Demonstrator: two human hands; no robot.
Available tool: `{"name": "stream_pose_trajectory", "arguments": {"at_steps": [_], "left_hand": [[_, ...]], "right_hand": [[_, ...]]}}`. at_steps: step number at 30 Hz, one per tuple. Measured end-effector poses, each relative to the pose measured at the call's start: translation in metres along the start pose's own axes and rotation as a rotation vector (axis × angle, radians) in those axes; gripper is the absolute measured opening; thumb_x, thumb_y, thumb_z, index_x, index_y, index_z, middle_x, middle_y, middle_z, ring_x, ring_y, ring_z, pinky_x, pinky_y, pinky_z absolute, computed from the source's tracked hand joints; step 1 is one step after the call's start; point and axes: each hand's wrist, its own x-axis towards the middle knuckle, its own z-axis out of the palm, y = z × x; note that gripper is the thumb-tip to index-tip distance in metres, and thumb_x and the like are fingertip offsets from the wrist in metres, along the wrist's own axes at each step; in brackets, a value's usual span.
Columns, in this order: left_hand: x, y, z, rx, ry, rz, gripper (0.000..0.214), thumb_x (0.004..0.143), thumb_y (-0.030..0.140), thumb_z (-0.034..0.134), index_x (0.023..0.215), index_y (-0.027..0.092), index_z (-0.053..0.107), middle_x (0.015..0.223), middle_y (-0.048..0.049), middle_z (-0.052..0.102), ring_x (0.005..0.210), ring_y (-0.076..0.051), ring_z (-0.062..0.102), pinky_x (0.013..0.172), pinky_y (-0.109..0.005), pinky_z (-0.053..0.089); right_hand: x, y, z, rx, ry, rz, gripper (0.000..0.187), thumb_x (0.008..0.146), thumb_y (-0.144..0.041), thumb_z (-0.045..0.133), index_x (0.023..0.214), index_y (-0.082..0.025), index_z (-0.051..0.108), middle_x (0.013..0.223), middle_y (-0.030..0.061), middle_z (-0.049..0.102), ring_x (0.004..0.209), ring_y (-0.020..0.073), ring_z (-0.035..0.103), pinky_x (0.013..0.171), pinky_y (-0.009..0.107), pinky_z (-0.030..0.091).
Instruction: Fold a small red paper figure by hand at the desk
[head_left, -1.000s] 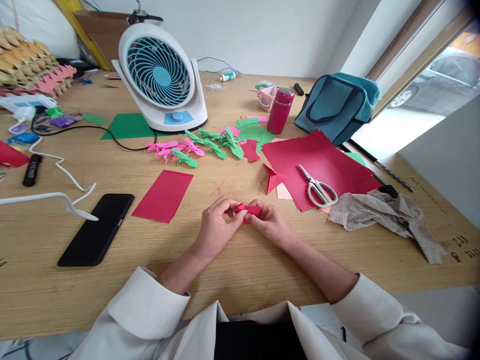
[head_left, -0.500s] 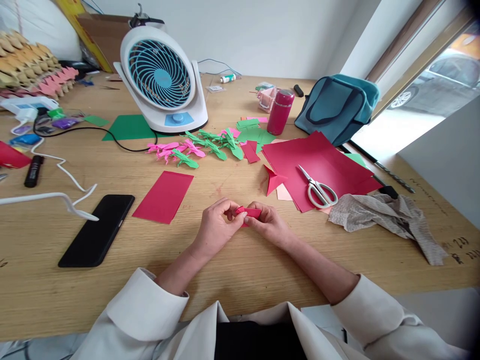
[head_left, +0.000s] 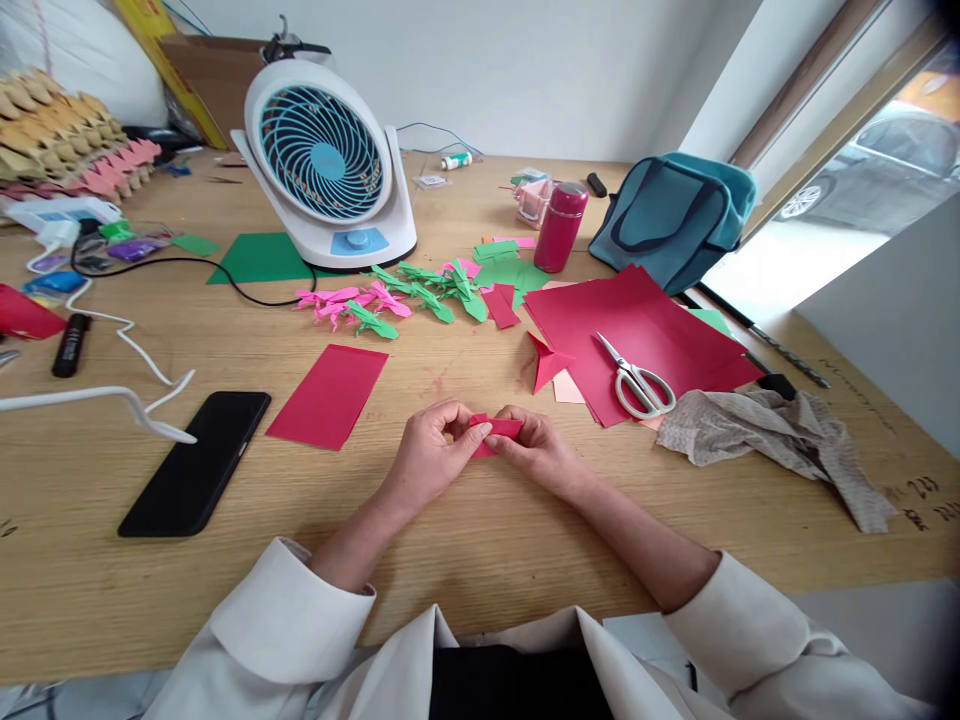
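While a second ago a small rolled edge stood up beside the left thumb, the folded red paper (head_left: 505,427) now looks flatter there, and more of its red shows below the thumbs. The left hand (head_left: 431,455) has its grip closed, thumb and curled forefinger pinching the paper's left end. The right hand (head_left: 546,455) pinches the other end, its grip likewise closed, with the thumb in front and the fingers behind. The thumb tips are close together at the paper's middle, and both hands have stayed in nearly the same place, just above the near part of the desk (head_left: 480,560).

Around them the layout is unchanged. A red paper rectangle (head_left: 328,397) lies to the left, with a smartphone (head_left: 195,465) nearer the left sleeve. To the right, a pointed red folded piece (head_left: 548,362) sits beside large red sheets (head_left: 577,310), on which white-handled scissors (head_left: 630,369) rest. Beyond the hands, green folded figures (head_left: 373,320) and pink folded figures (head_left: 390,299) lie in a cluster before the fan (head_left: 327,160).
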Motion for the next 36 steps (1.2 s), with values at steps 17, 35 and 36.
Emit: {"name": "stream_pose_trajectory", "arguments": {"at_steps": [17, 35, 36], "left_hand": [[-0.002, 0.002, -0.004, 0.307, -0.016, 0.431, 0.014, 0.088, 0.017, 0.060, 0.074, 0.019, 0.058, 0.072, 0.0008, 0.057, 0.069, -0.013, 0.054, 0.065, -0.025, 0.044], [-0.003, 0.000, -0.013, 0.457, -0.054, 0.741, 0.005, 0.088, 0.019, 0.066, 0.089, 0.024, 0.066, 0.088, -0.0023, 0.066, 0.082, -0.016, 0.059, 0.077, -0.031, 0.046], [-0.003, 0.000, -0.013, 0.455, -0.051, 0.746, 0.005, 0.088, 0.019, 0.066, 0.089, 0.024, 0.066, 0.087, -0.0024, 0.067, 0.081, -0.016, 0.059, 0.077, -0.032, 0.046]], "right_hand": [[-0.003, 0.001, -0.001, -0.126, -0.010, -0.156, 0.032, 0.087, -0.050, 0.066, 0.081, -0.019, 0.063, 0.077, 0.0021, 0.062, 0.072, 0.0150, 0.055, 0.068, 0.029, 0.044], [-0.004, 0.001, -0.008, -0.602, 0.110, -0.600, 0.011, 0.092, -0.027, 0.062, 0.097, -0.026, 0.071, 0.106, 0.0057, 0.073, 0.095, 0.0209, 0.067, 0.094, 0.043, 0.045], [-0.004, 0.000, -0.008, -0.601, 0.106, -0.585, 0.010, 0.092, -0.028, 0.062, 0.096, -0.026, 0.071, 0.105, 0.0058, 0.073, 0.095, 0.0212, 0.066, 0.093, 0.043, 0.046]]}}
